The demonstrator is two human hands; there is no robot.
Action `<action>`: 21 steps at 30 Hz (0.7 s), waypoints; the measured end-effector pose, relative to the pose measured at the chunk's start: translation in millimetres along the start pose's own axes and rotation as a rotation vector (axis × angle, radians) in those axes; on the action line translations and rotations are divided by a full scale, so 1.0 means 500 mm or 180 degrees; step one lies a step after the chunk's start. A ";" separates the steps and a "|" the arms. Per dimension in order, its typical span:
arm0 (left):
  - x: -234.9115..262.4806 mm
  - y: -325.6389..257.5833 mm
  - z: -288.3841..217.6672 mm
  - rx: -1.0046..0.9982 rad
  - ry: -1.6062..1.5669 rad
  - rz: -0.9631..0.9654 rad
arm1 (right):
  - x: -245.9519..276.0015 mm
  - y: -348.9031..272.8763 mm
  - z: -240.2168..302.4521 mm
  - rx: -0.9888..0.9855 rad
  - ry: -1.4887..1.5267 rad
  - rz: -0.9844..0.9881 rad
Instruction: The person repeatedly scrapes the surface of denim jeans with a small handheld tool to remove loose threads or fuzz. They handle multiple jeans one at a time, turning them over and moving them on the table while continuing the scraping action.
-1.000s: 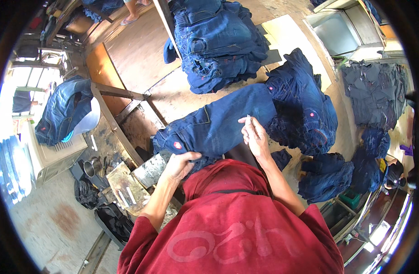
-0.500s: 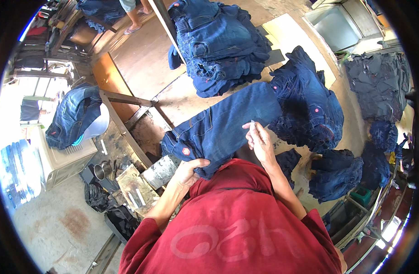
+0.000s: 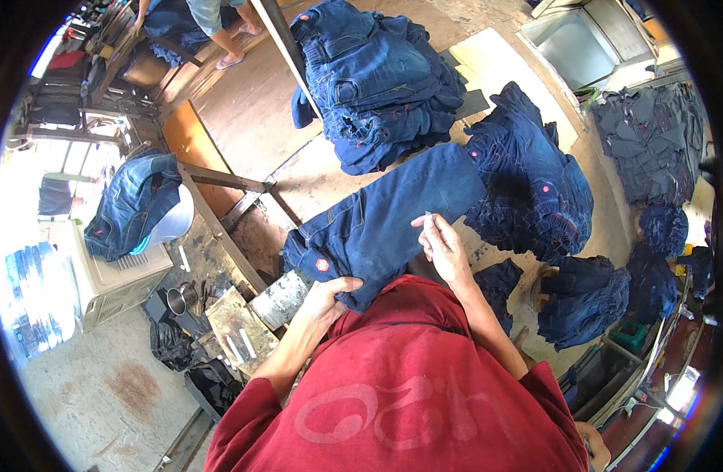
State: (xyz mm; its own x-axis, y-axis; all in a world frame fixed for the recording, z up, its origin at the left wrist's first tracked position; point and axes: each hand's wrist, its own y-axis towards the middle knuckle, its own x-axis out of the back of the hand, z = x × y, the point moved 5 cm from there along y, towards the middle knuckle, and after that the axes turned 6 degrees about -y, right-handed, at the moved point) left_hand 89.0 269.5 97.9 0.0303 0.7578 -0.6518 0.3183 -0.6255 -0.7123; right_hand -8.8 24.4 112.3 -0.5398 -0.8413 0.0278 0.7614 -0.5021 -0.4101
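A dark blue pair of denim trousers (image 3: 393,208) lies folded across my lap, stretching away to the upper right. It has a small red and white patch near its waist end. My left hand (image 3: 330,299) pinches the lower edge of this waist end, thumb on top. Over the leg part, my right hand (image 3: 442,245) is closed with a small pale pointed piece (image 3: 429,221) sticking out between thumb and fingers. The piece is too small to name, and its tip is just above the denim.
A tall pile of jeans (image 3: 369,86) stands ahead, another heap (image 3: 530,177) to its right. At left are jeans (image 3: 133,204) on a beige box-shaped appliance (image 3: 129,271), a metal cup (image 3: 180,297) and a board with white sticks (image 3: 239,330). Another person's legs (image 3: 220,35) show far off.
My right hand has shifted slightly left over the denim, still holding the pale piece. My left hand keeps its grip. More of the other person's legs and an arm now show.
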 end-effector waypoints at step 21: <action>-0.001 -0.032 -0.032 -0.0322 0.0480 -0.0240 | -0.135 -0.082 0.223 0.2203 -0.2953 -0.0072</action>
State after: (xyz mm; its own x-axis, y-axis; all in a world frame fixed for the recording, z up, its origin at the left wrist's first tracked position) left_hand 99.3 282.2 113.8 0.1420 0.8258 -0.5457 0.4185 -0.5497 -0.7230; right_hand 36.6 79.5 228.9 -0.3033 -0.5104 0.8047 0.9434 -0.2800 0.1779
